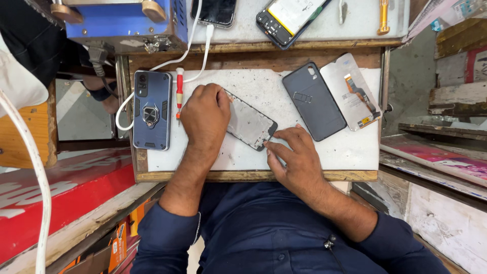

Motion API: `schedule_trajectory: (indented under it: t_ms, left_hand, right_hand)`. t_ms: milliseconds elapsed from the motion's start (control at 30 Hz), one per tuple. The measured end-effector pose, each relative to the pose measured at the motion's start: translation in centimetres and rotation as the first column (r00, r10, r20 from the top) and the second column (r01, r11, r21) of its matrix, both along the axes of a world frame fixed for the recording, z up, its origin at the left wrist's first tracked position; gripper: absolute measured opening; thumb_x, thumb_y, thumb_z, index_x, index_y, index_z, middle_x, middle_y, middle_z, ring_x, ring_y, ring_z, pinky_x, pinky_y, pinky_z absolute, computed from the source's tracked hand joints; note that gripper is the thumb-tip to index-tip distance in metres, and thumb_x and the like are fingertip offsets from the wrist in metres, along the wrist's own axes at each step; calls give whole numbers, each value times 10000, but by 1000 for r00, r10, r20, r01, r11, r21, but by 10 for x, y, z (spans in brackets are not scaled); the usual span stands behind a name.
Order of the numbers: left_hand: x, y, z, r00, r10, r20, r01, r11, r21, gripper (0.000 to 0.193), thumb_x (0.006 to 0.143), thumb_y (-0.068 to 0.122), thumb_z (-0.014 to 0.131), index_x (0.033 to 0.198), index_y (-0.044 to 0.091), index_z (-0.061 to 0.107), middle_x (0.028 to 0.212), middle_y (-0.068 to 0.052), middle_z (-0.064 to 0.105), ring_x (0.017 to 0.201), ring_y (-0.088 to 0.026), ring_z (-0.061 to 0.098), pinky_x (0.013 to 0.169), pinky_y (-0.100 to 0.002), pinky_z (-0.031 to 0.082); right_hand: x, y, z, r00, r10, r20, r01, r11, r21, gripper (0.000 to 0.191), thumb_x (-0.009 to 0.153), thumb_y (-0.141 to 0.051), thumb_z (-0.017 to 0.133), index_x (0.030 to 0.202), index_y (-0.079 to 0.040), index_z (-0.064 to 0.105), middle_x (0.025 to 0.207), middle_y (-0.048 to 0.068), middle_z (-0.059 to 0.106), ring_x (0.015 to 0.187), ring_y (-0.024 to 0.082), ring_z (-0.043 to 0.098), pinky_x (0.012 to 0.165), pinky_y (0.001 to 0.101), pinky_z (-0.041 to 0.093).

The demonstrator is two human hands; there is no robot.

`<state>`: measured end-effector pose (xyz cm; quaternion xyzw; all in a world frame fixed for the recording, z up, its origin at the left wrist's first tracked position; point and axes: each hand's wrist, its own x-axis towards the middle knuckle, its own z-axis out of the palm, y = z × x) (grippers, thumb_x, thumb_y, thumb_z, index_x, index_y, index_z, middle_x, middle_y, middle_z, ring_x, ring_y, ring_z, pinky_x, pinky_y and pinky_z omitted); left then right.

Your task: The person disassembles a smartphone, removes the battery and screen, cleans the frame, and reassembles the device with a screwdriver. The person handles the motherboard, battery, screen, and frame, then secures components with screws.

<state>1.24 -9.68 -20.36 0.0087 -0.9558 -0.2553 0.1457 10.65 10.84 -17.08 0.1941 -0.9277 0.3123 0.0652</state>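
An opened phone frame (248, 124) lies tilted on the white work mat (345, 149), its bare grey inside facing up. My left hand (205, 116) covers its upper left end, fingers curled down on it. Flat on the mat lies my right hand (297, 157), with the fingertips pressing the frame's lower right corner. Both forearms come up from a dark blue shirt at the bottom.
A dark blue phone with a ring holder (152, 109) lies at the mat's left, beside a red-handled screwdriver (179, 91). Right of the frame are a dark back cover (314, 101) and a display panel with flex cable (352, 94). A white cable (195, 61), blue machine (127, 23) and more phones (286, 18) sit behind.
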Motion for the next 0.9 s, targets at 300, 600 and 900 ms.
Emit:
schedule_trajectory:
  t_ms: [300,600,900]
  left_hand:
    - [56,66,15,951,-241,192,216,966,141,134,944,165,676,846,77,702,837,-91,713,726,-300,716,612,-416,585]
    - [17,-6,17,987,-42,153,-29,899,436,85,898,135,768,943,63,768,878,-87,778,748,-205,769,687,-335,598]
    - [14,-26,15,998,3,56,-20,951,309,107,948,68,735,1043,29,765,935,-117,767,768,-222,765,690,-324,611]
  right_hand:
    - [-2,1,2,1000,2,9,-2,1000,-11,237,753,-53,764,989,-40,739,1151,134,659,1144,330,600,1108,557,470]
    - [-2,3,13,1000,13,1,-12,991,-137,209,843,-33,739,1050,-60,756,1129,102,704,1097,307,644,1103,528,484]
    - [16,25,102,380,912,-156,-497,59,-866,197,909,-92,672,1099,-102,725,1176,81,754,1148,285,723,1042,451,557]
